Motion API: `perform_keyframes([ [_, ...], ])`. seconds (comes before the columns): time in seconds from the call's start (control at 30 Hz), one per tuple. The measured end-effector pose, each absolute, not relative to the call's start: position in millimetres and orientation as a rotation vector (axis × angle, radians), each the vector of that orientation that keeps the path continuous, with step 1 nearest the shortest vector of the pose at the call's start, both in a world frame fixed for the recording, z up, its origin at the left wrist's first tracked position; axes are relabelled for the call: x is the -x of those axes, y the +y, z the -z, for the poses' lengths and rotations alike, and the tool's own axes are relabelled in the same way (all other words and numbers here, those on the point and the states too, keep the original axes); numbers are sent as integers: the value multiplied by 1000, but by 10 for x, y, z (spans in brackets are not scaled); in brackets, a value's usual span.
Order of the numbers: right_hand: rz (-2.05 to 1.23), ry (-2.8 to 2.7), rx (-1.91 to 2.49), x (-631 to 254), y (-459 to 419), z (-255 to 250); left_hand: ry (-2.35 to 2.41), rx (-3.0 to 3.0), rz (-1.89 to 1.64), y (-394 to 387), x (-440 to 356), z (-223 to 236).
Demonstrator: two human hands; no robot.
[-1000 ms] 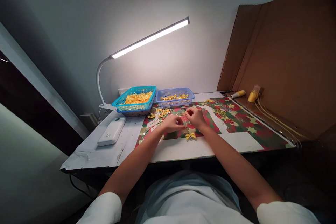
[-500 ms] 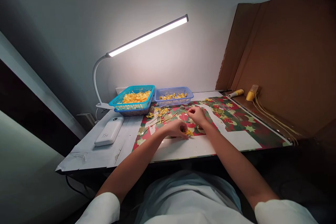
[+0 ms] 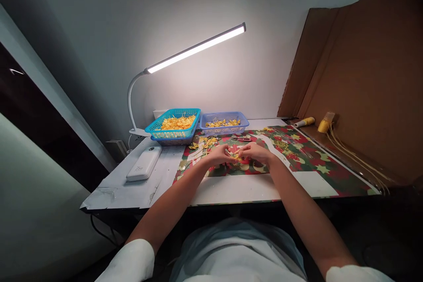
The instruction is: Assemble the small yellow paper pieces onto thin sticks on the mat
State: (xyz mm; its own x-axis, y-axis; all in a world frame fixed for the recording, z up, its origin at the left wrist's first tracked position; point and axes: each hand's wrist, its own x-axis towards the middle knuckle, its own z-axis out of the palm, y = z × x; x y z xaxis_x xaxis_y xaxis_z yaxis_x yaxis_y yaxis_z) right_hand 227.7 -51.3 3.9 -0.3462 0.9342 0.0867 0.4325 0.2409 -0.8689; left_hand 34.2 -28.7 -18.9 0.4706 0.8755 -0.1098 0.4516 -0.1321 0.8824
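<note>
Between my hands is a small yellow piece (image 3: 236,157), petal-like, its exact shape too small to make out. My left hand (image 3: 218,155) pinches it from the left, fingers curled. From the right, the fingertips of my right hand (image 3: 257,153) close on the same piece. Both hands are just above the red and green patterned sheet (image 3: 317,156). Behind them lies a small dark reddish hand tool (image 3: 242,139), its kind unclear. Loose yellow pieces (image 3: 205,142) and thin stems lie on the sheet beyond my left hand.
A turquoise basket (image 3: 152,130) of yellow pieces sits on another basket at the back left, beside a purple-blue basket (image 3: 224,131). A white power bank (image 3: 144,164) and a lamp (image 3: 132,101) are at left. Cardboard (image 3: 363,75), a yellow-ended tube (image 3: 304,122) and cords are at right.
My right hand has come back from near the hand tool to the yellow piece at my left hand. The tool now lies uncovered. The whole view has shifted slightly.
</note>
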Motion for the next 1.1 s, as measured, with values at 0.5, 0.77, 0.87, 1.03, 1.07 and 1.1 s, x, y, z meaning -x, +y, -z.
perform_keyframes([
  [0.5,-1010,-1722,1285,-2234,-361,134,1161,-1512,-747,-371,-384,99],
  [0.77,-904,-1716,1302,-2211,-344,133,1101,-1501,-822,-350,-404,129],
  [0.87,-837,-1713,1301,-2220,-357,114,1102,-1485,-846,-336,-408,148],
  [1.03,-809,-1672,1339,-2181,-426,73,1083,-1473,-875,-341,-421,158],
  [1.07,-810,-1665,1342,-2168,-443,65,1084,-1472,-880,-347,-424,155],
  [1.1,-813,-1657,1340,-2157,-458,57,1084,-1470,-885,-352,-427,151],
])
